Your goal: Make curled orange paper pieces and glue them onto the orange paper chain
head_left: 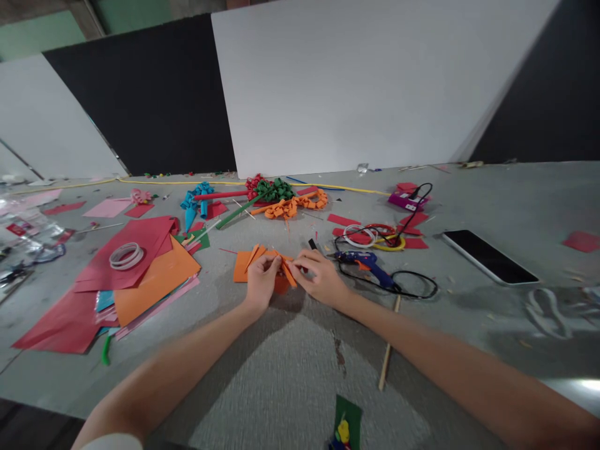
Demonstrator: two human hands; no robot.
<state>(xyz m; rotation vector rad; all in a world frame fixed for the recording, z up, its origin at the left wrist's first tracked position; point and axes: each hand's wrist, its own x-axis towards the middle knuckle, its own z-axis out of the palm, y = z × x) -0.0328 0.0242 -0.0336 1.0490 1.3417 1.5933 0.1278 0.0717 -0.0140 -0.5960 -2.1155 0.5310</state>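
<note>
My left hand and my right hand meet over a small pile of orange paper pieces in the middle of the grey floor mat. Both hands pinch thin orange paper strips between fingers and thumb. The strips fan out between the two hands. A blue glue gun with a black cord lies just right of my right hand.
Finished paper flowers, blue, green and orange, lie further back. Red and orange paper sheets with a tape roll sit to the left. A phone lies right; a wooden stick lies near my right arm.
</note>
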